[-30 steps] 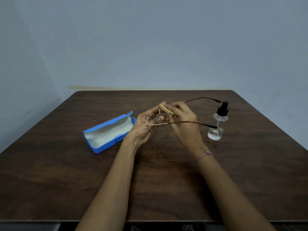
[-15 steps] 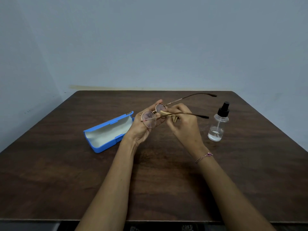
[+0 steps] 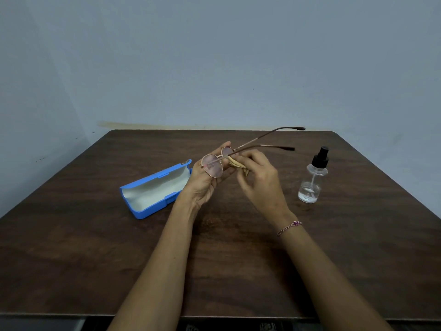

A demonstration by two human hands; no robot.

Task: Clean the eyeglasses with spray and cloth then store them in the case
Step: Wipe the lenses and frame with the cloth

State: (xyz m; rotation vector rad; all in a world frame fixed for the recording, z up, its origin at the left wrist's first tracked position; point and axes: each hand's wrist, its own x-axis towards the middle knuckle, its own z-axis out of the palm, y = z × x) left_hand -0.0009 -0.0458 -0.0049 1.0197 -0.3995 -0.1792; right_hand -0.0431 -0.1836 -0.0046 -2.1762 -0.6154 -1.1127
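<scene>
We see round gold-rimmed eyeglasses (image 3: 212,165), temples unfolded, held above the table's (image 3: 71,247) middle; left hand (image 3: 205,185) pinches the frame, right hand (image 3: 259,177) pinches the yellow cloth (image 3: 235,162) against a lens. Dark wood table, pale blue wall (image 3: 214,56).

head cam | worn high, faces forward-down | table (image 3: 358,235) close below | wall (image 3: 214,56) behind | single view

Blue case (image 3: 152,209), yellow cloth (image 3: 235,162), dark wood-grain table (image 3: 95,259).
</scene>
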